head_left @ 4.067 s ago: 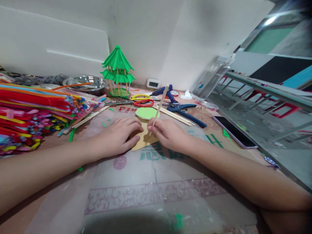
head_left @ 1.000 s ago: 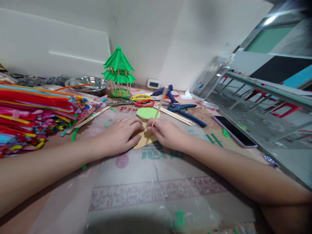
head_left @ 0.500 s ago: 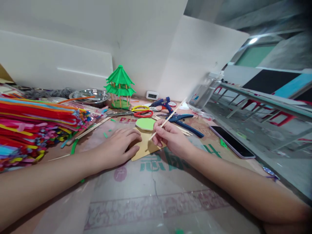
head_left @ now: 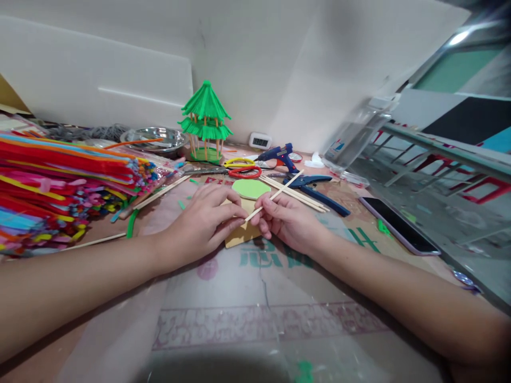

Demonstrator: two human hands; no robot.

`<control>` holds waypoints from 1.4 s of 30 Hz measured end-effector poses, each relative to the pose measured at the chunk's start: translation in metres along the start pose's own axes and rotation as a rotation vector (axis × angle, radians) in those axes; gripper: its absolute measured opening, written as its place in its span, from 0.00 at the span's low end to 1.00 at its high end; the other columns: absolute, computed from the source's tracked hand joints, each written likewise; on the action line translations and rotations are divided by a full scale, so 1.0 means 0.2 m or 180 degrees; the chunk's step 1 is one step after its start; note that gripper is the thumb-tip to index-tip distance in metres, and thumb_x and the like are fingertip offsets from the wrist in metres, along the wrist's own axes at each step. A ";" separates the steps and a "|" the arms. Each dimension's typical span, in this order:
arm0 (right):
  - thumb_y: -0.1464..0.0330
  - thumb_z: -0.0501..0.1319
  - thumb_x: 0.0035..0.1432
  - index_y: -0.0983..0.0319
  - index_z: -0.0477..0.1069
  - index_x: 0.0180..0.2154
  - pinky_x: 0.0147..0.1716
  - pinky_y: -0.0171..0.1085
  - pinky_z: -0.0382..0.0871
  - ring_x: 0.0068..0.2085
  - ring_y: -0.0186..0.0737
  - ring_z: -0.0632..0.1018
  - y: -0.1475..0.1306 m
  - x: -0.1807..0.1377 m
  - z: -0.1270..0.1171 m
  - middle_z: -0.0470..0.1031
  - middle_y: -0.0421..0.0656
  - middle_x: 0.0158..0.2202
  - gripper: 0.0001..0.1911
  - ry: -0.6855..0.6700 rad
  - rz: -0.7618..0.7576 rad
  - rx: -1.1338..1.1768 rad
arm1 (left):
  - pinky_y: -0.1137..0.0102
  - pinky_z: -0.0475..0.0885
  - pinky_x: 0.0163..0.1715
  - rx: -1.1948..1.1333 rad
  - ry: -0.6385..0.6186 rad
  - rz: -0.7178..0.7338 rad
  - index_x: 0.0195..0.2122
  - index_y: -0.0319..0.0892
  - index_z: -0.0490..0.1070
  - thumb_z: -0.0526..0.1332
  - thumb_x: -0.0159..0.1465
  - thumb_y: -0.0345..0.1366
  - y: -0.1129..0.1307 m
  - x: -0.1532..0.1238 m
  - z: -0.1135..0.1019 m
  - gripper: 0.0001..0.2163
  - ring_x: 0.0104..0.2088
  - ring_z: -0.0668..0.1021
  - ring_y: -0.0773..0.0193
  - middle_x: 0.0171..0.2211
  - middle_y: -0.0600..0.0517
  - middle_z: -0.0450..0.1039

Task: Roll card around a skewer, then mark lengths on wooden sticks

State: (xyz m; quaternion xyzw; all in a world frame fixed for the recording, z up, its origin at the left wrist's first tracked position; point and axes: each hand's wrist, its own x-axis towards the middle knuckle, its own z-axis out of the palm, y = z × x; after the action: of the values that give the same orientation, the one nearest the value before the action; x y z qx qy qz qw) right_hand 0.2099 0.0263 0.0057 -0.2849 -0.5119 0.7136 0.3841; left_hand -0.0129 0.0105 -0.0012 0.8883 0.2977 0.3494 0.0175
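My right hand (head_left: pixel 287 221) pinches a thin wooden stick (head_left: pixel 275 195) that slants up to the right. Its lower tip meets the fingers of my left hand (head_left: pixel 205 223), which curl over a tan cardboard piece (head_left: pixel 239 236) on the table. A round green paper disc (head_left: pixel 251 188) lies just behind both hands. Further back stands a small green paper pagoda (head_left: pixel 205 119) on wooden legs.
A big pile of coloured pipe cleaners (head_left: pixel 59 181) fills the left. Behind the hands lie scissors (head_left: pixel 235 170), a blue glue gun (head_left: pixel 279 155), blue pliers (head_left: pixel 319 191) and loose sticks (head_left: pixel 295 192). A phone (head_left: pixel 399 226) lies right, a metal bowl (head_left: pixel 154 139) at the back.
The stick has tipped from nearly upright to a low slant, and my right hand has turned with it. My left fingers have come up to the stick's lower tip. The camera has shifted.
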 end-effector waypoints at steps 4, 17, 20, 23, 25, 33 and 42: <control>0.57 0.73 0.53 0.62 0.73 0.34 0.20 0.28 0.71 0.23 0.30 0.75 0.01 0.00 0.00 0.80 0.40 0.27 0.18 0.0034 -0.0004 -0.0031 | 0.60 0.67 0.49 -0.0005 -0.0027 -0.0056 0.40 0.47 0.76 0.57 0.72 0.41 -0.01 0.00 0.00 0.09 0.47 0.74 0.57 0.43 0.50 0.73; 0.53 0.72 0.54 0.59 0.65 0.35 0.18 0.27 0.64 0.18 0.29 0.71 -0.08 0.00 -0.05 0.75 0.34 0.20 0.22 0.0888 -0.0698 -0.1204 | 0.59 0.68 0.50 -0.0350 -0.0380 -0.0476 0.37 0.44 0.69 0.53 0.73 0.38 -0.04 0.02 0.00 0.10 0.46 0.75 0.58 0.42 0.50 0.75; 0.54 0.74 0.51 0.58 0.61 0.33 0.15 0.26 0.59 0.16 0.28 0.68 -0.07 0.02 -0.07 0.74 0.33 0.19 0.25 0.0813 -0.0598 -0.1182 | 0.58 0.68 0.54 -0.0386 -0.0398 -0.0423 0.41 0.45 0.70 0.57 0.69 0.35 -0.04 0.02 0.00 0.04 0.50 0.75 0.57 0.46 0.50 0.76; 0.55 0.73 0.53 0.58 0.61 0.34 0.16 0.26 0.58 0.17 0.27 0.68 -0.06 0.01 -0.07 0.74 0.33 0.20 0.23 0.0602 -0.0500 -0.0954 | 0.59 0.68 0.54 -0.0343 -0.0390 -0.0380 0.43 0.44 0.72 0.58 0.69 0.36 -0.03 0.01 0.01 0.05 0.51 0.75 0.57 0.48 0.49 0.76; 0.54 0.71 0.56 0.59 0.64 0.35 0.17 0.26 0.61 0.19 0.28 0.70 -0.05 0.01 -0.06 0.77 0.36 0.22 0.21 0.0432 -0.0439 -0.0774 | 0.59 0.68 0.54 -0.0323 -0.0357 -0.0359 0.43 0.44 0.73 0.58 0.70 0.38 -0.04 0.01 0.01 0.06 0.51 0.75 0.57 0.48 0.49 0.76; 0.55 0.69 0.59 0.62 0.70 0.38 0.21 0.31 0.73 0.23 0.33 0.78 -0.02 -0.01 -0.01 0.83 0.43 0.30 0.18 0.0037 -0.0282 -0.0586 | 0.62 0.67 0.46 -0.0239 -0.0221 -0.0354 0.37 0.43 0.73 0.58 0.71 0.42 -0.06 0.02 0.01 0.10 0.46 0.74 0.58 0.42 0.50 0.74; 0.56 0.72 0.56 0.62 0.71 0.34 0.22 0.28 0.73 0.23 0.30 0.77 -0.03 -0.02 0.02 0.80 0.39 0.26 0.18 0.0459 -0.0435 -0.0726 | 0.59 0.64 0.50 -0.0354 -0.0467 -0.0050 0.35 0.43 0.73 0.51 0.74 0.37 -0.02 0.02 -0.01 0.14 0.46 0.72 0.58 0.41 0.50 0.72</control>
State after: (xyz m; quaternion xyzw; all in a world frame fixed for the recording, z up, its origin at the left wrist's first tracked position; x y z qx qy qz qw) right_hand 0.2108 0.0221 0.0128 -0.3417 -0.5790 0.6007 0.4326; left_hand -0.0138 0.0153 0.0006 0.9068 0.2827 0.2992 0.0913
